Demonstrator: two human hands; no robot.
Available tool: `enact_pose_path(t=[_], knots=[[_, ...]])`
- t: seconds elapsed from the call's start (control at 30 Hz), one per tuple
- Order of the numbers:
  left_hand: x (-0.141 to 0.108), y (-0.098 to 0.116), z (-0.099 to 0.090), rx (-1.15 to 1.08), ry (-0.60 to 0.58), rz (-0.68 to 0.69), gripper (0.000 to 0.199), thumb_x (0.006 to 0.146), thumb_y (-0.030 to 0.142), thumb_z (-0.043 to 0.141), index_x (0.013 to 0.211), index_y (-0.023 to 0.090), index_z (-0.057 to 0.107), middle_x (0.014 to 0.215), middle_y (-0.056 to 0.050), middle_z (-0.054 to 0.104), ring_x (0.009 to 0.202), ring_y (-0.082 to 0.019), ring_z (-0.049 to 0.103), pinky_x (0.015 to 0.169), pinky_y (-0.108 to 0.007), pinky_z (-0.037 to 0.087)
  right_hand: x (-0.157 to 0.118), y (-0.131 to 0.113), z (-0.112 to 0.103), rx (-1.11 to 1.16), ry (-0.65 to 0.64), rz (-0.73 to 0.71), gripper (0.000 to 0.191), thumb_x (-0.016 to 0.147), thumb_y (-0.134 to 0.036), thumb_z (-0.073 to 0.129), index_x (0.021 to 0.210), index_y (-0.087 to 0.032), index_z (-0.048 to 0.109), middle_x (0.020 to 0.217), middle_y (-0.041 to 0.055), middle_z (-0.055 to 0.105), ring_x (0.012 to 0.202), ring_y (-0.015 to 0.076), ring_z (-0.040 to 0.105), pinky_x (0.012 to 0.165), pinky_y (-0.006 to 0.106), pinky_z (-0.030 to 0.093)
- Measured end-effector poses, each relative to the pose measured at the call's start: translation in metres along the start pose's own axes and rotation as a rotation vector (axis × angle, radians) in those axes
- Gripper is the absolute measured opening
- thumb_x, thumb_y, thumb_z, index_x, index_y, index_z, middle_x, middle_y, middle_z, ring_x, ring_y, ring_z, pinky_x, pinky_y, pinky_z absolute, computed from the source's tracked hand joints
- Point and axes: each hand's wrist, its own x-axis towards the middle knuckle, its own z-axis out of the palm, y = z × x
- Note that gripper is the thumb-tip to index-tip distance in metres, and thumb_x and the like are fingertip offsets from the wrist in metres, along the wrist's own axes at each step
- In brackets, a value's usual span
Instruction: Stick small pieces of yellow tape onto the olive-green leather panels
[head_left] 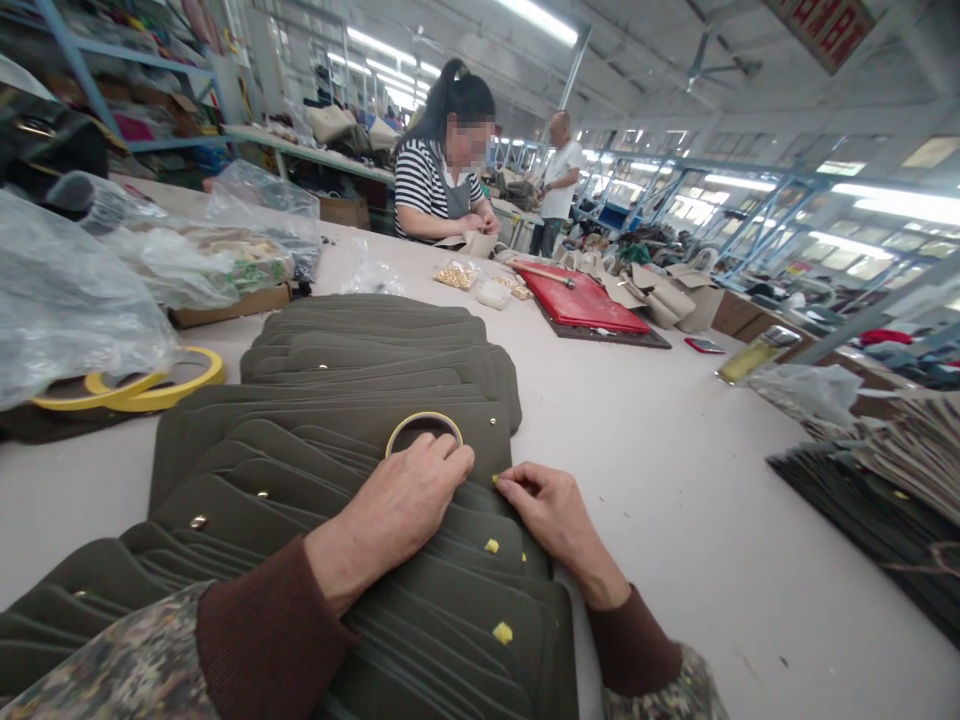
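Overlapping dark olive panels lie fanned out in front of me, several with small gold-coloured metal studs. My left hand is closed on a roll of yellow tape, which rests over the panels; its fingertips are partly hidden. At the panels' right edge my right hand pinches a tiny yellow piece of tape between thumb and forefinger. Nearer to me, small yellow tape pieces stick to the panels.
More yellow tape rolls lie at left beside clear plastic bags. Across the table, a person in a striped shirt handles a beige piece. A red board with a hammer, a bottle and stacked dark panels are to the right.
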Motion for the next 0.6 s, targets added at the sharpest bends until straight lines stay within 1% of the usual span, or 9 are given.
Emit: enact_pose_path(t=[0.07,0.13,0.23,0.3,0.37,0.43,0.5,0.57,0.6], knots=[[0.0,0.0,0.002,0.015,0.021,0.012,0.018,0.095,0.016,0.036,0.093,0.021,0.053,0.095,-0.004,0.057,0.089,-0.02,0.052,0.075,-0.032,0.047,0.001,-0.003,0.005,-0.088,0.042,-0.039,0.017,0.082,-0.029,0.061,0.073,-0.02,0.073,0.07,0.0023,0.072,0.06,0.0161,0.061,0.059,0.026,0.043],[0.001,0.0,0.003,0.021,0.018,0.009,0.018,0.094,0.015,0.037,0.093,0.021,0.054,0.095,-0.005,0.058,0.088,-0.02,0.052,0.076,-0.032,0.047,0.004,-0.005,0.01,-0.165,0.073,-0.046,0.018,0.083,-0.029,0.06,0.073,-0.02,0.073,0.065,0.0017,0.07,0.057,0.0161,0.059,0.057,0.026,0.042],[0.002,0.001,0.002,0.024,-0.009,0.013,0.017,0.093,0.014,0.038,0.094,0.02,0.054,0.094,-0.005,0.06,0.087,-0.02,0.053,0.073,-0.032,0.047,0.009,-0.008,0.013,-0.195,0.07,-0.051,0.017,0.082,-0.026,0.059,0.074,-0.021,0.073,0.065,0.0009,0.069,0.058,0.0159,0.06,0.058,0.025,0.042],[0.002,0.0,-0.001,0.017,-0.012,0.032,0.017,0.094,0.015,0.038,0.093,0.02,0.054,0.091,-0.005,0.06,0.085,-0.02,0.054,0.072,-0.031,0.047,0.01,-0.008,0.011,-0.168,0.035,-0.039,0.015,0.079,-0.024,0.06,0.073,-0.021,0.072,0.063,0.0002,0.068,0.057,0.0152,0.059,0.056,0.024,0.041],[0.0,-0.001,-0.004,-0.006,0.021,0.034,0.017,0.095,0.017,0.037,0.091,0.02,0.054,0.088,-0.003,0.061,0.083,-0.019,0.055,0.071,-0.03,0.047,0.009,-0.008,0.006,-0.142,-0.017,-0.031,0.015,0.077,-0.023,0.06,0.067,-0.02,0.071,0.058,-0.001,0.065,0.053,0.0135,0.056,0.052,0.022,0.037],[-0.001,-0.004,-0.005,-0.04,0.089,0.014,0.019,0.096,0.018,0.035,0.092,0.02,0.054,0.086,-0.003,0.061,0.082,-0.018,0.057,0.073,-0.03,0.047,0.008,-0.009,0.0,-0.122,-0.094,-0.039,0.019,0.076,-0.022,0.059,0.06,-0.018,0.068,0.052,-0.0026,0.06,0.048,0.0112,0.05,0.047,0.022,0.032],[-0.002,-0.006,-0.005,-0.085,0.168,0.01,0.019,0.097,0.018,0.035,0.098,0.021,0.054,0.089,-0.003,0.064,0.084,-0.017,0.06,0.076,-0.029,0.048,0.007,-0.01,-0.005,-0.108,-0.183,-0.044,0.026,0.078,-0.023,0.057,0.054,-0.017,0.064,0.047,-0.0037,0.055,0.044,0.0096,0.044,0.044,0.022,0.027],[-0.002,-0.008,-0.003,-0.137,0.215,0.04,0.019,0.097,0.019,0.036,0.104,0.022,0.053,0.095,-0.003,0.066,0.086,-0.016,0.063,0.077,-0.027,0.049,0.007,-0.011,-0.009,-0.08,-0.223,-0.045,0.028,0.081,-0.024,0.056,0.054,-0.017,0.065,0.048,-0.0035,0.055,0.045,0.0101,0.044,0.044,0.022,0.029],[-0.002,-0.009,-0.001,-0.159,0.228,0.06,0.019,0.097,0.02,0.036,0.107,0.022,0.053,0.098,-0.003,0.068,0.086,-0.016,0.065,0.076,-0.026,0.049,0.007,-0.013,-0.01,-0.049,-0.193,-0.053,0.027,0.082,-0.025,0.056,0.058,-0.017,0.067,0.052,-0.0028,0.059,0.048,0.0112,0.048,0.047,0.022,0.032]])
